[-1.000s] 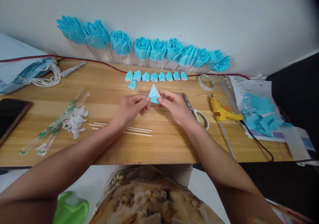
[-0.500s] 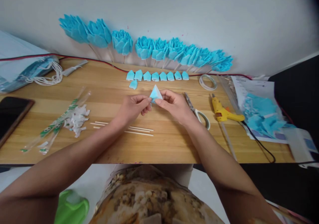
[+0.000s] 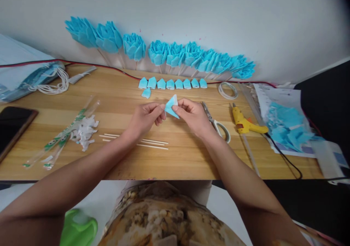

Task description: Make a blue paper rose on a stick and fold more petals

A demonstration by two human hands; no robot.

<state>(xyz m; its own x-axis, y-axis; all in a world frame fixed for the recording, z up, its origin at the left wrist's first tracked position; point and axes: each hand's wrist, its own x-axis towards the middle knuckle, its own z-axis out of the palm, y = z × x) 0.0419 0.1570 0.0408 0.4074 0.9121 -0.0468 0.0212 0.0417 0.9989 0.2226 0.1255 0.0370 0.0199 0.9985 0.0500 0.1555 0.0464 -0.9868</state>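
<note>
Between my two hands is a small folded piece of blue fabric [image 3: 170, 106], pale along its upper edge, held above the tabletop. My left hand [image 3: 149, 117] pinches its left corner between thumb and fingers. At its right side, my right hand [image 3: 191, 115] grips it with the thumb on the front. Just beyond, a row of folded blue petals [image 3: 170, 84] lies on the table, and a single petal [image 3: 146, 93] sits in front of the row's left end. Scissors [image 3: 218, 124] with pale handles rest close to my right hand.
Blue fabric flowers [image 3: 133, 46] on sticks lean along the wall. On the right lie a yellow glue gun [image 3: 243, 121], a tape roll [image 3: 228, 90] and blue fabric pieces [image 3: 287, 125]. Thin wooden sticks [image 3: 153, 141], white scraps [image 3: 83, 131] and a phone [image 3: 13, 125] are nearer the left.
The blue fabric piece has turned from an upright triangle to a sideways one, narrowing toward my left hand. My right thumb has shifted slightly up and right. My left hand has hardly moved.
</note>
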